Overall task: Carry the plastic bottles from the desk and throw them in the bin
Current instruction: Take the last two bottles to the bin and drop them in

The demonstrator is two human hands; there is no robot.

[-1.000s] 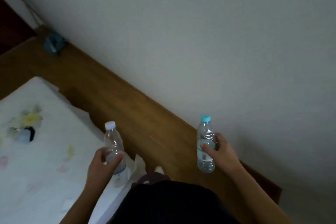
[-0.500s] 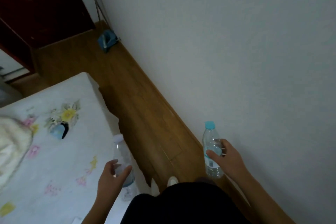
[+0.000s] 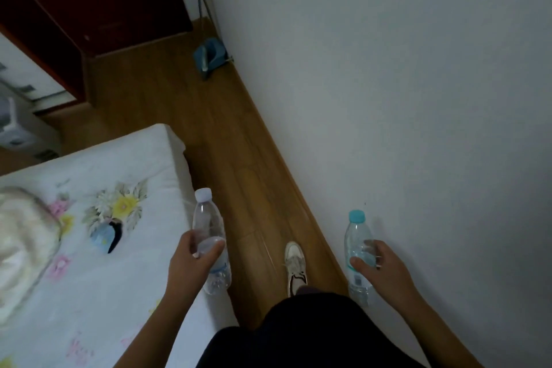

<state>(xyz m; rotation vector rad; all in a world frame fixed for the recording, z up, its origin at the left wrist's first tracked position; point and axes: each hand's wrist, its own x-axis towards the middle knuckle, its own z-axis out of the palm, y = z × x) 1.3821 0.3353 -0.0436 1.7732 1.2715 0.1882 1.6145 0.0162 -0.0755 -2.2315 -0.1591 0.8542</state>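
Note:
My left hand (image 3: 191,263) grips a clear plastic bottle with a white cap (image 3: 206,218) around its middle, holding it upright over the bed's edge. My right hand (image 3: 379,269) holds a second clear bottle with a light blue cap (image 3: 357,233), also upright, close to the white wall. Both bottles look almost empty. No bin or desk is in view.
A bed with a white flowered sheet (image 3: 89,248) lies at the left. A narrow strip of wooden floor (image 3: 233,158) runs between bed and wall (image 3: 388,98). A blue dustpan (image 3: 209,57) leans at the wall ahead. Dark red furniture (image 3: 89,9) stands at the far end. My shoe (image 3: 295,266) is on the floor.
The view has swung along the passage: the dustpan, red furniture and more of the bed came into sight. Both hands still hold their bottles in the same way.

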